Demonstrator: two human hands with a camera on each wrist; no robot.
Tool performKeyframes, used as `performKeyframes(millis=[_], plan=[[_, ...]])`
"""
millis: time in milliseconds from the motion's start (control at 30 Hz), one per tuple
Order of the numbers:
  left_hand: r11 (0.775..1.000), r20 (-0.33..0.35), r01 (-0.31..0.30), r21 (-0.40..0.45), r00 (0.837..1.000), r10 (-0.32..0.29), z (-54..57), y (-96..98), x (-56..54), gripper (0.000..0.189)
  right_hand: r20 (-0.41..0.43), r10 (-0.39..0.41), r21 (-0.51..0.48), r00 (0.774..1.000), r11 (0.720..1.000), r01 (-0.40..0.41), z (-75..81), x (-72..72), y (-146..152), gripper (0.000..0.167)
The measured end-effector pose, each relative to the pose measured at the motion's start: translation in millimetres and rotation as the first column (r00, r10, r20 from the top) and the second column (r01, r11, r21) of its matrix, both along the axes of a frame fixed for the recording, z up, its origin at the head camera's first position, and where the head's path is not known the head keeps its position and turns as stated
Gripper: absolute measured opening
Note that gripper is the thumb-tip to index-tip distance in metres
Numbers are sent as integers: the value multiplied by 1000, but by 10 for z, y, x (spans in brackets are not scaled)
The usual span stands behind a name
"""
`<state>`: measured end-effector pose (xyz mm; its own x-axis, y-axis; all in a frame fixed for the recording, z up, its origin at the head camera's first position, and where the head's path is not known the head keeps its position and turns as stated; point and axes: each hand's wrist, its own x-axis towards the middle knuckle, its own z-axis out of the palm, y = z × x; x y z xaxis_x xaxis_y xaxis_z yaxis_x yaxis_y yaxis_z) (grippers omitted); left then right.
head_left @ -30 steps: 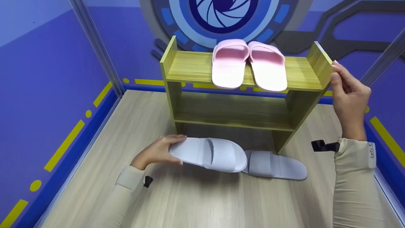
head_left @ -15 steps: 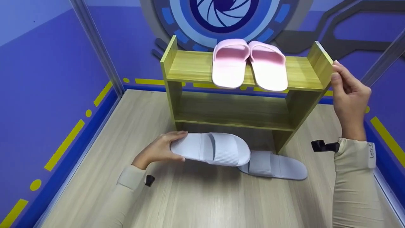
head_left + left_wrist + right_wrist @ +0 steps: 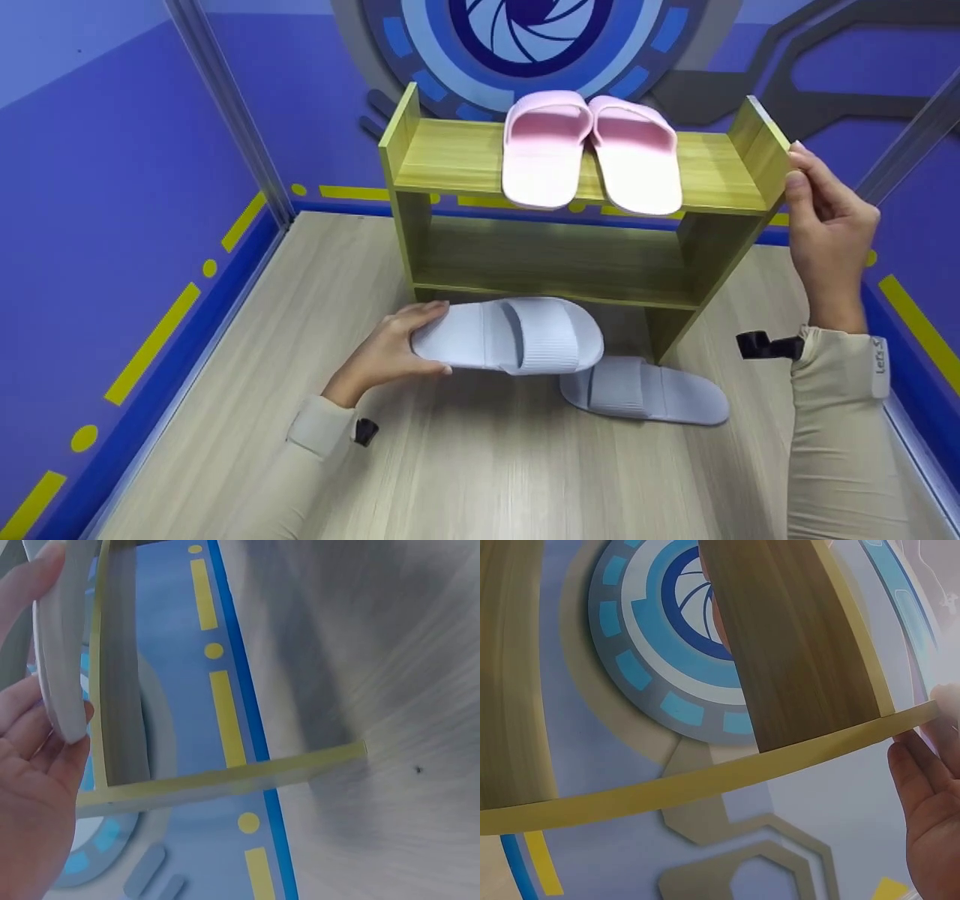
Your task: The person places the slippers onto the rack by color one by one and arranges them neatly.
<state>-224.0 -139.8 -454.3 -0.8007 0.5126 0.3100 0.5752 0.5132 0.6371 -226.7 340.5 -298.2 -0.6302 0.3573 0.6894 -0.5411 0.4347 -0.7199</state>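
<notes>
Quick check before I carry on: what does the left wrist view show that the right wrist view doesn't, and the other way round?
Only the left wrist view: the left hand gripping a light gray slipper, seen edge-on.

Only the right wrist view: the right hand pinching the right side panel near its upper end.

Both: part of the wooden rack, and the decorated wall behind it with yellow markings and part of a circular design.
</notes>
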Motion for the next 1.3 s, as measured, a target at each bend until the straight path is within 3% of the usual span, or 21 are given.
performKeyframes(millis=[267, 467, 633, 767, 933, 1300], plan=[[998, -30, -58, 31, 998, 59, -1, 62, 15, 87, -2, -2, -8, 1000, 1000, 2, -5, -2, 6, 27], [989, -90, -74, 126, 992, 86, -9, 136, 4, 87, -14, -1, -11, 1000, 1000, 0, -11, 7, 1, 26], [975, -117, -119, 188, 983, 142, -30, 231, -1, 87, -31, -2, -18, 1000, 1000, 1, -12, 7, -19, 25], [958, -141, -174, 228, 968, 209, -62, 322, 4, 88, -58, -16, 23, 998, 1000, 18, -29, -7, -9, 24], [933, -199, -226, 279, 937, 286, -100, 443, 0, 88, -50, 11, -23, 999, 1000, -12, -26, -11, -3, 25], [896, -209, -296, 330, 903, 375, -81, 678, -26, 84, -41, 31, -70, 999, 997, -33, 29, 35, -80, 25]])
